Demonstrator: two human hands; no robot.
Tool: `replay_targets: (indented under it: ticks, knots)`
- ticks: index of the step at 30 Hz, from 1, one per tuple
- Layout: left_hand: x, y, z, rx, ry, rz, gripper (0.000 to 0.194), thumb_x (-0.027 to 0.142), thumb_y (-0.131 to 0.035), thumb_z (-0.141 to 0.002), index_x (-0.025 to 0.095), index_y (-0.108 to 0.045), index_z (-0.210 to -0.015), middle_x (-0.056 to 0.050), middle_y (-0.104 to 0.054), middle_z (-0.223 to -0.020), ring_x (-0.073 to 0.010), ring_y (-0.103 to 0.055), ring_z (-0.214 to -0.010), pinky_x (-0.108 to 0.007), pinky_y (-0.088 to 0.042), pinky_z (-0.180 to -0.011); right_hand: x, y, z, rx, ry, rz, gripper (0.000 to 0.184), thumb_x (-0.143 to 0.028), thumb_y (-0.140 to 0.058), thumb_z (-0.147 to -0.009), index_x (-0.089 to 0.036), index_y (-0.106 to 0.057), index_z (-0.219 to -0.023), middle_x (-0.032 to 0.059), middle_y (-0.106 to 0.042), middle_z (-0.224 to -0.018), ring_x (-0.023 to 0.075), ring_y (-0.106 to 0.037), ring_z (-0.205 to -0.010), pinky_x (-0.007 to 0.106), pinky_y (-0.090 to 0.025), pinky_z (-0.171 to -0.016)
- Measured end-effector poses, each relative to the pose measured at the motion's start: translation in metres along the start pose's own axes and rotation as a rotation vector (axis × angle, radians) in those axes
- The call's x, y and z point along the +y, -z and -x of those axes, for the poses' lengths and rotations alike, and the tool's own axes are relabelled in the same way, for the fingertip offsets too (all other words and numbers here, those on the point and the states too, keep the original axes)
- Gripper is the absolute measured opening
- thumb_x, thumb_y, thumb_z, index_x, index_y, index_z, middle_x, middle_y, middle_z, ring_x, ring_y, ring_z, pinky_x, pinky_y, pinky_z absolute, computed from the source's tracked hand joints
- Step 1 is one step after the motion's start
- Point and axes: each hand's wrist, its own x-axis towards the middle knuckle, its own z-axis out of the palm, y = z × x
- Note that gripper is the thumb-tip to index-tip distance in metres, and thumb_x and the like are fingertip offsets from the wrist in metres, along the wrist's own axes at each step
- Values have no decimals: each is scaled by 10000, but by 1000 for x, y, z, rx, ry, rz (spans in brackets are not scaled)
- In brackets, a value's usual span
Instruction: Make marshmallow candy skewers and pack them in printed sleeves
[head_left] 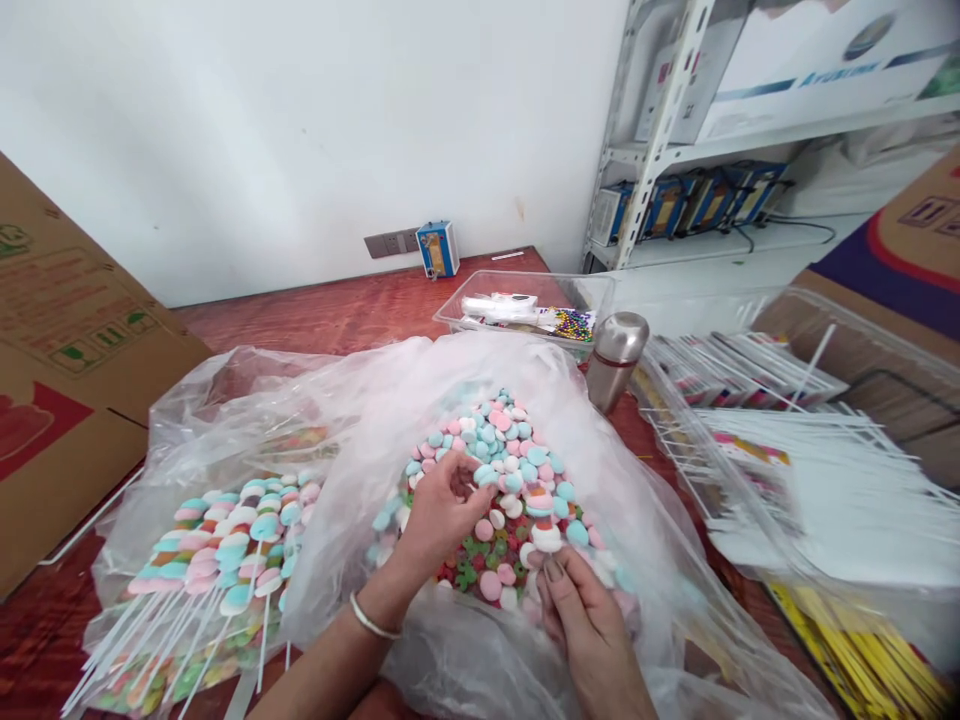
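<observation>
In the middle of the view a clear plastic bag (480, 350) lies open, full of pink, blue and white button-shaped marshmallows (501, 420) with red and green gummies (480, 560) among them. My left hand (446, 510) is over the pile, its thumb and fingertips closed about a pale blue marshmallow. Pinched low in my right hand (581, 615) is a marshmallow skewer (541, 510), upright, white at the bottom with blue, pink and orange pieces above. Its stick is mostly hidden by my fingers.
Finished marshmallow skewers (225, 540) lie on another bag at left, beside a cardboard box (75, 370). Right of the open bag stand a steel flask (616, 360) and a clear bin of white sticks (832, 480). Behind is a clear tray (525, 285); yellow strips (862, 650) lie at lower right.
</observation>
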Motion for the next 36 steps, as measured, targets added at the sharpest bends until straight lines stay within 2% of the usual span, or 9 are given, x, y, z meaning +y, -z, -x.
replay_targets:
  ticks: [4,7,9,11,14,18,20,25,36]
  knots:
    - [11,-3,24,-260,242,544,383,348,-764,-727,189,-583,-1025,-15,-659,-795,-140,-628,-689,-244,-486,-631,-17,-7,-4,39,112,49,361,-492,-526,-899,-201,-597,-1101,62,-682,-903,213,-641,-897,290,-538,-756]
    - [13,-5,37,-352,331,665,397,376,-764,-740,156,-632,-1044,-59,-698,-834,-139,-637,-653,-236,-492,-577,-27,-14,-8,53,171,33,390,-425,-549,-904,-211,-535,-1230,99,-665,-1158,224,-614,-1089,343,-487,-945]
    - [14,-6,42,-376,354,695,397,354,-789,-718,139,-660,-1025,-81,-714,-872,-155,-652,-694,-239,-509,-578,-30,-17,-10,63,188,31,392,-401,-545,-911,-220,-513,-1257,94,-643,-1220,215,-602,-1131,342,-464,-981]
    - [15,-5,44,-373,355,702,422,333,-808,-695,141,-670,-1044,-85,-723,-895,-169,-664,-730,-248,-525,-594,-30,-17,-9,65,192,70,341,-401,-538,-913,-217,-544,-1200,81,-672,-1142,208,-625,-1063,318,-488,-927]
    - [12,-4,42,-297,346,637,395,338,-790,-711,143,-683,-1037,-61,-723,-814,-158,-658,-669,-258,-528,-600,-28,-11,-2,39,122,155,296,-446,-458,-940,-201,-603,-1020,53,-696,-873,189,-647,-810,261,-518,-715]
    - [3,-1,33,-104,317,541,329,286,-775,-699,148,-694,-987,-25,-704,-736,-148,-652,-670,-255,-525,-648,-24,2,19,-47,54,247,334,-486,-446,-920,-203,-610,-851,33,-629,-731,178,-585,-681,230,-461,-574]
    - [-2,0,29,-63,308,540,324,272,-766,-690,146,-687,-978,-15,-690,-706,-149,-646,-663,-264,-526,-660,-24,6,29,-129,9,214,327,-482,-454,-912,-212,-569,-769,-10,-534,-624,149,-499,-577,217,-392,-495]
    - [-4,0,28,-64,291,550,334,242,-737,-705,142,-679,-1018,-32,-710,-772,-144,-644,-690,-255,-519,-673,-28,7,36,-270,-151,100,330,-476,-428,-929,-215,-462,-730,-75,-342,-560,98,-306,-501,204,-232,-445]
    - [1,-2,35,-97,252,466,313,186,-703,-734,167,-699,-1047,-24,-728,-800,-145,-665,-737,-235,-533,-686,-32,2,32,-271,-300,9,305,-492,-417,-931,-218,-457,-804,-109,-329,-490,72,-195,-420,206,-131,-381]
